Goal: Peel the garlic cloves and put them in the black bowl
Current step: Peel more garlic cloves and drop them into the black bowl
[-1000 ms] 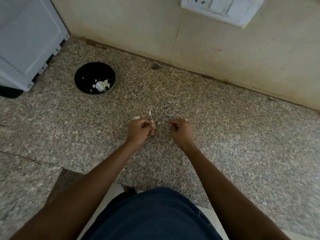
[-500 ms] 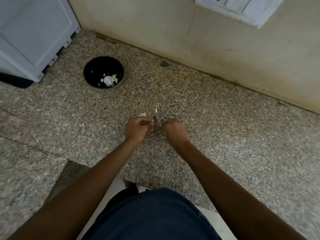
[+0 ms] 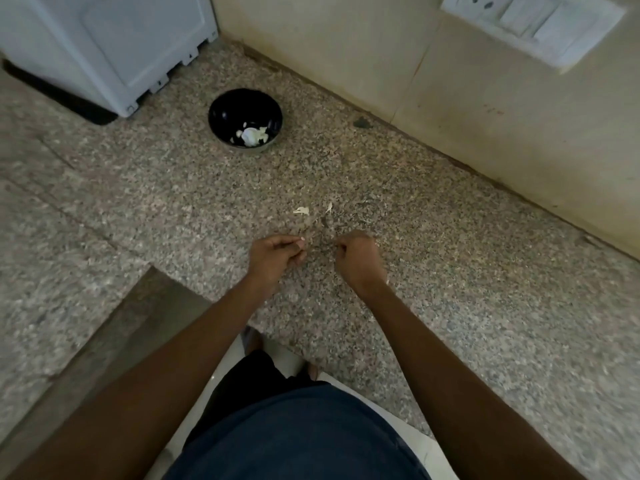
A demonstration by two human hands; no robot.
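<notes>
From the head view we judged that peeling was in hand. Our left hand (image 3: 275, 256) hung over the speckled grey granite surface (image 3: 450, 289) with its grip curled narrow, thumb and fingertips pinched together on something too small and too hidden for us to name; we took it for a garlic clove. Our right hand (image 3: 360, 259) was just beside it, not touching, fingers curled in; whether that grip held a shred of skin we could not tell. Two pale papery scraps of garlic skin (image 3: 302, 211) lay on the surface just beyond our hands. The round glossy black bowl (image 3: 245, 121) stood well apart, far-left of our hands near the white appliance (image 3: 114, 46), with a white peeled garlic piece (image 3: 252, 136) and bits already inside. By our reckoning, the next move called for stripping off whatever skin remained, then carrying the clove across to the bowl.
</notes>
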